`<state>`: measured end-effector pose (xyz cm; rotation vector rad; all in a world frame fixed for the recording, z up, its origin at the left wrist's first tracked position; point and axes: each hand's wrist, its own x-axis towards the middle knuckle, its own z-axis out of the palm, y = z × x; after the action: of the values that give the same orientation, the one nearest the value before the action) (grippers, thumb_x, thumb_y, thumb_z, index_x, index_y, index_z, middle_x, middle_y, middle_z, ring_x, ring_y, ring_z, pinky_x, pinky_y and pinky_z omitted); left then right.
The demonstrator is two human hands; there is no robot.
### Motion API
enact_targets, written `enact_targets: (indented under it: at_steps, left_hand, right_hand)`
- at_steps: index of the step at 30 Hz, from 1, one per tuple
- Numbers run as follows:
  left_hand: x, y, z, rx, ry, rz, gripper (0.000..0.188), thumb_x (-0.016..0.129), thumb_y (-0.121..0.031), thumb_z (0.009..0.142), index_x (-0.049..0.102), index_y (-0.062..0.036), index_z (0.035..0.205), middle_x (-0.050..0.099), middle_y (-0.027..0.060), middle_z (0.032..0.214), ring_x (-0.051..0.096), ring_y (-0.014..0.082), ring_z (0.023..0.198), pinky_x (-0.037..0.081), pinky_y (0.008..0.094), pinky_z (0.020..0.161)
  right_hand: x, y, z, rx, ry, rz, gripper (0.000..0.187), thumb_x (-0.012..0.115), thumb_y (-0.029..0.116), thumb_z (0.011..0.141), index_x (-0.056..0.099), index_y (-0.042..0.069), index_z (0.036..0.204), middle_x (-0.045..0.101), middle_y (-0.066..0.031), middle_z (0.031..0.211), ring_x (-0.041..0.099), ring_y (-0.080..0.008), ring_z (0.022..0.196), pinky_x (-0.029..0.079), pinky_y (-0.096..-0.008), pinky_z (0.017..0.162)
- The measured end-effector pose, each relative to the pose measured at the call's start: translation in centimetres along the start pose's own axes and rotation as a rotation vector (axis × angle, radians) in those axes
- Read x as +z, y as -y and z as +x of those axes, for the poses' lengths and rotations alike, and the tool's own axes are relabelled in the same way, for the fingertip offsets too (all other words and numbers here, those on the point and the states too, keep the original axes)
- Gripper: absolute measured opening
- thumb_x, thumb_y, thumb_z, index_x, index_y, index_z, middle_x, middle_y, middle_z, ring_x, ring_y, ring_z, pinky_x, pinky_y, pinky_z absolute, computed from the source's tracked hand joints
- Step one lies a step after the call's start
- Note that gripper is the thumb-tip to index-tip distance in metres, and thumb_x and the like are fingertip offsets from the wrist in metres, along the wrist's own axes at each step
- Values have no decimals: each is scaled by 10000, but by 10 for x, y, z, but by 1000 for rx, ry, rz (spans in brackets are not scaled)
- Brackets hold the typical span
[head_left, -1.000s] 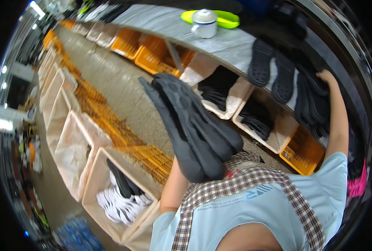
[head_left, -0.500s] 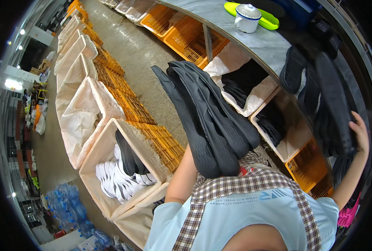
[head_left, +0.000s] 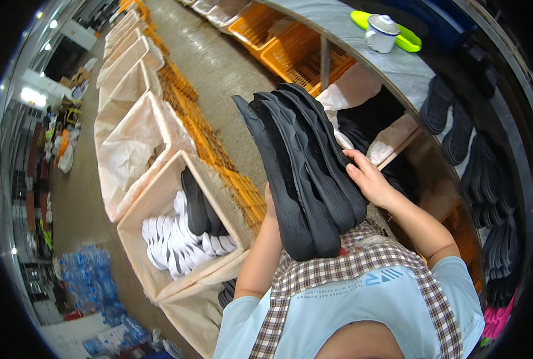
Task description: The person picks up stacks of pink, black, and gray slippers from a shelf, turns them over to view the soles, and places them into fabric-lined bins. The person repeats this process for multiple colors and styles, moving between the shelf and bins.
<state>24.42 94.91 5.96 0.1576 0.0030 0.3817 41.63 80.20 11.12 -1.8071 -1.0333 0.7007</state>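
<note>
Several black shoe soles [head_left: 305, 179] stand side by side as a stack in front of my chest, their heels toward me. My left hand [head_left: 270, 200] bears the stack from its left side; most of its fingers are hidden behind the soles. At the right side, my right hand [head_left: 367, 178] grips the outermost sole, fingertips against its edge and the thumb near them. More black soles [head_left: 488, 170] lie in rows along the grey worktable [head_left: 392, 75] to my right.
A cloth-lined crate [head_left: 136, 251] at left holds white and black soles. Behind it runs a row of lined orange crates [head_left: 185, 119]. Orange crates [head_left: 278, 54] sit under the worktable. A white enamel mug [head_left: 382, 35] stands by a bright green sole [head_left: 409, 39]. Bottles [head_left: 90, 272] lie lower left.
My right hand has come left from the worktable, bringing a black sole to the stack. My left hand still bears the stack. The view has shifted slightly.
</note>
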Motion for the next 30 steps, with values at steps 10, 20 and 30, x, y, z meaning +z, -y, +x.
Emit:
enact_targets:
  at_steps: [10, 20, 30]
  left_hand:
    - [17, -1, -12, 48, -346, 249, 803, 552, -154, 723, 188, -89, 1435, 447, 192, 1317, 524, 343, 1153, 457, 468, 972]
    - [44, 12, 30, 316, -667, 795, 1046, 590, -93, 696, -107, -144, 1475, 63, 223, 1513, 255, 360, 1357, 294, 385, 1087]
    - [65, -101, 5, 69, -950, 1264, 749, 671, -412, 833, 346, 26, 1346, 533, 124, 1216, 529, 196, 1097, 422, 307, 945]
  right_hand:
    - [28, -36, 84, 48, 557, 457, 917, 637, 526, 818, 214, -33, 1409, 361, -170, 1389, 345, -227, 1292, 279, -334, 1071]
    - [39, -91, 135, 122, 833, 795, 1163, 665, 734, 613, 232, 21, 1423, 376, -122, 1391, 364, -219, 1282, 322, -344, 1049]
    - [88, -63, 137, 110, 1207, 763, 1173, 688, 685, 638, 163, 13, 1442, 356, -106, 1405, 348, -210, 1292, 308, -351, 1060]
